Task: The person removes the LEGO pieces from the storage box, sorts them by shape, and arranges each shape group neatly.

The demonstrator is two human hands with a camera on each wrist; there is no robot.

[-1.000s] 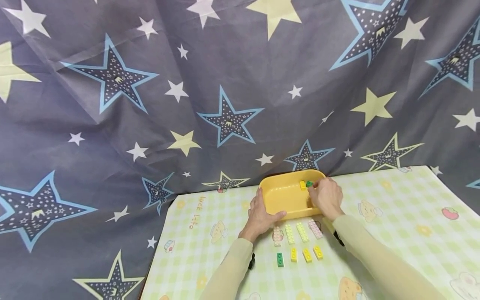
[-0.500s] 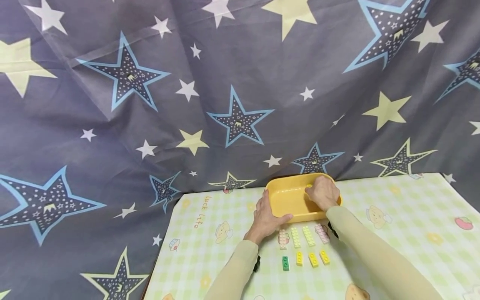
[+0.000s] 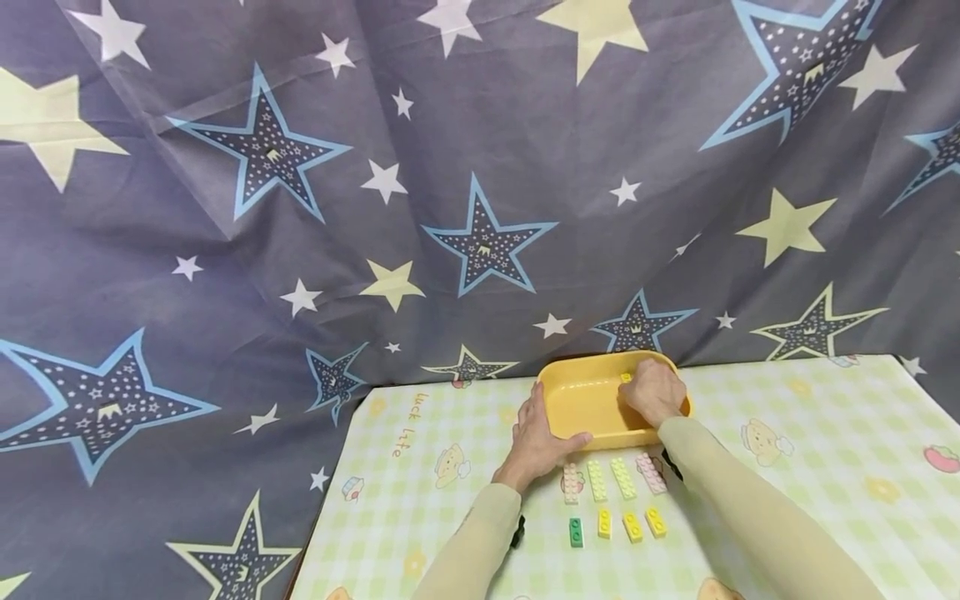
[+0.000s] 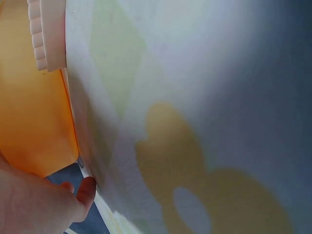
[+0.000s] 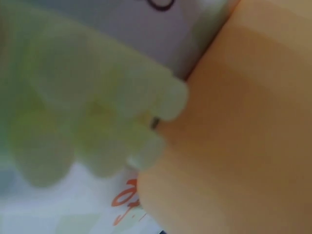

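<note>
My left hand [image 3: 537, 443] grips the left end of a yellow plastic tray [image 3: 592, 439], its thumb along the near rim and its fingers against the side wall. In the left wrist view the hand [image 4: 39, 202] shows beside the tray wall [image 4: 39, 122]. Inside the tray's right end is my right hand [image 3: 654, 392], fingers curled and pointing down. I cannot tell what the fingers hold. Just past the knuckles a bit of a yellow toy brick [image 3: 626, 377] shows in the tray. A pale green brick [image 5: 92, 97] looms blurred in the right wrist view.
Two rows of toy bricks lie before the tray. Nearer it are pink bricks [image 3: 651, 473] and pale green bricks [image 3: 622, 477]; closer to me, a green brick [image 3: 575, 532] and yellow bricks [image 3: 632, 527]. A star-patterned curtain [image 3: 420, 275] hangs behind the checked tablecloth [image 3: 465, 425].
My right hand has moved further over the tray's right end, covering the green brick seen there earlier. The left hand keeps its grip. The head view has shifted slightly.
</note>
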